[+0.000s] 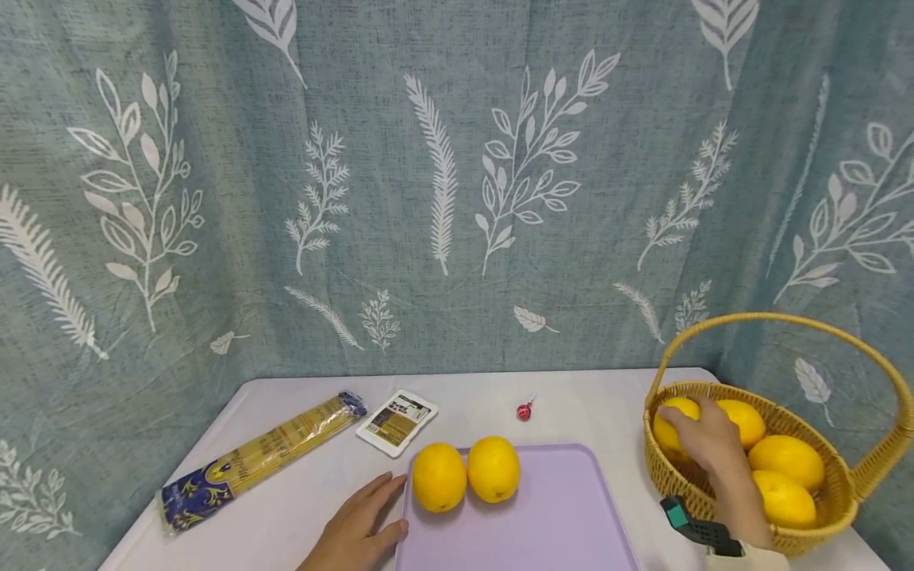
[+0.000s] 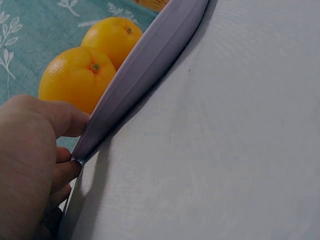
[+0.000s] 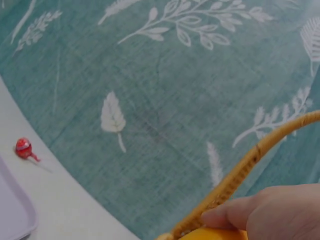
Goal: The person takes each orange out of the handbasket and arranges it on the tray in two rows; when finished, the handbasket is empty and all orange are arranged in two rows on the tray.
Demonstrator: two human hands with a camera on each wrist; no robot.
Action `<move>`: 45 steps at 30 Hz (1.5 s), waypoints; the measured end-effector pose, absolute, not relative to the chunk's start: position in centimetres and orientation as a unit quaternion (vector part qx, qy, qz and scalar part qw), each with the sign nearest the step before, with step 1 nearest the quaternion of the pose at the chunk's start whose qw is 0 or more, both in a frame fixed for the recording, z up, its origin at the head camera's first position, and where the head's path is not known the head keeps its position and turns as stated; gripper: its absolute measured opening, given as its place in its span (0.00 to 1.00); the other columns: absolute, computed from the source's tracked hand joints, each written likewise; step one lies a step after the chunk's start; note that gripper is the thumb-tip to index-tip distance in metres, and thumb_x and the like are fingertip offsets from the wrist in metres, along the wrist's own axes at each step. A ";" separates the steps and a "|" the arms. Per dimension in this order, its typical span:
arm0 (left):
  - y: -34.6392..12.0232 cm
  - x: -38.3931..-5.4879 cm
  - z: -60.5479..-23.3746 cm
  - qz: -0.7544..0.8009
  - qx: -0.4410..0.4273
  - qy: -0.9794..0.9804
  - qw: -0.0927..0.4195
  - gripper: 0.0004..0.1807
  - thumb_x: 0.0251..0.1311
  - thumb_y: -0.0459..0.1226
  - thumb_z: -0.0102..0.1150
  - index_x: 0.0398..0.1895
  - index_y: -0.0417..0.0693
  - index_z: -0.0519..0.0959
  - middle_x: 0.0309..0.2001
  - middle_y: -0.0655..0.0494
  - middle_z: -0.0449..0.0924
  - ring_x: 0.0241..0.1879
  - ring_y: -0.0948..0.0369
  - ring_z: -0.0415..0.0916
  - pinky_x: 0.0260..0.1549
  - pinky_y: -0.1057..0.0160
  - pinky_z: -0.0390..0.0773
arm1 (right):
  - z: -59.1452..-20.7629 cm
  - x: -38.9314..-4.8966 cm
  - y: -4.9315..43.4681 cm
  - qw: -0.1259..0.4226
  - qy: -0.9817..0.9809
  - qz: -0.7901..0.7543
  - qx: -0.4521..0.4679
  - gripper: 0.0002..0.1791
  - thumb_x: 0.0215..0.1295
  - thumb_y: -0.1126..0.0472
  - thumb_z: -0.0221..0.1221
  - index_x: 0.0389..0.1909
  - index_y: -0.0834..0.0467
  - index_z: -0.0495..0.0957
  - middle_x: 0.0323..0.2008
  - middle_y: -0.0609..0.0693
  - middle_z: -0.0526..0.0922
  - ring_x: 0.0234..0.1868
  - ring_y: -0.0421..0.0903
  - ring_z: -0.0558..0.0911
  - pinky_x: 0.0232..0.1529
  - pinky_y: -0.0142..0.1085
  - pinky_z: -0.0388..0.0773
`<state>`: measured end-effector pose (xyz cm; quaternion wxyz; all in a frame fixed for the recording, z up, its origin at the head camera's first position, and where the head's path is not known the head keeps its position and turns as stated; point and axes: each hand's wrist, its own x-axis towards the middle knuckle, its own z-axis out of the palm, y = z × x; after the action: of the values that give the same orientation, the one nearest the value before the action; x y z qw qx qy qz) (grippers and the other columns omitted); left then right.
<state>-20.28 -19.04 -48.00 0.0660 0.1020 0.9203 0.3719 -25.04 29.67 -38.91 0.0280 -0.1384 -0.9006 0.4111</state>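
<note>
My right hand (image 1: 714, 440) reaches into the wicker basket (image 1: 660, 468) and grips an orange (image 1: 671, 444) at its left side, thumb across the top. In the right wrist view, only the upper part of that orange (image 3: 212, 234) shows below the fingers. My left hand (image 1: 360, 523) touches the left edge of the lilac tray (image 1: 557, 515), fingers extended. The left wrist view shows its thumb (image 2: 70, 119) right at the tray rim (image 2: 135, 70). Two oranges, one at the left (image 1: 439, 477) and one beside it (image 1: 493, 469), sit in the tray's far left part.
Several more yellow fruits (image 1: 785, 461) lie in the basket under its tall arched handle (image 1: 778, 317). A bag of spaghetti (image 1: 264, 460) and a white labelled packet (image 1: 397, 423) lie at the left. Behind the tray is a red lollipop (image 1: 524, 411). A patterned curtain (image 1: 457, 317) backs the table.
</note>
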 end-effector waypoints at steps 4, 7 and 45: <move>-18.9 -20.3 -48.0 0.371 0.103 0.921 0.060 0.36 0.63 0.50 0.66 0.72 0.48 0.70 0.74 0.38 0.63 0.72 0.35 0.59 0.67 0.27 0.57 | -38.3 -24.7 29.5 0.054 -0.898 0.415 -0.133 0.44 0.76 0.41 0.49 0.76 0.71 0.50 0.64 0.74 0.63 0.54 0.66 0.68 0.51 0.56 0.74; -18.8 -20.3 -48.0 0.371 0.108 0.921 0.054 0.36 0.63 0.51 0.65 0.72 0.49 0.70 0.74 0.38 0.63 0.72 0.35 0.59 0.67 0.27 0.57 | -37.9 -24.5 29.3 0.066 -0.897 0.417 -0.132 0.44 0.75 0.40 0.49 0.76 0.69 0.53 0.65 0.72 0.65 0.54 0.64 0.70 0.50 0.53 0.74; -18.8 -19.6 -47.9 0.357 0.106 0.927 0.044 0.36 0.64 0.51 0.64 0.73 0.50 0.70 0.75 0.40 0.62 0.73 0.38 0.59 0.68 0.29 0.58 | -39.9 -25.9 20.8 0.025 -0.914 0.405 0.003 0.34 0.62 0.50 0.68 0.63 0.64 0.72 0.54 0.65 0.81 0.44 0.54 0.80 0.43 0.45 0.81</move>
<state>-19.63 -18.83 -47.93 0.0437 0.1057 0.9271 0.3570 -25.89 20.82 -39.88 0.0254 0.0028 -0.9138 0.4054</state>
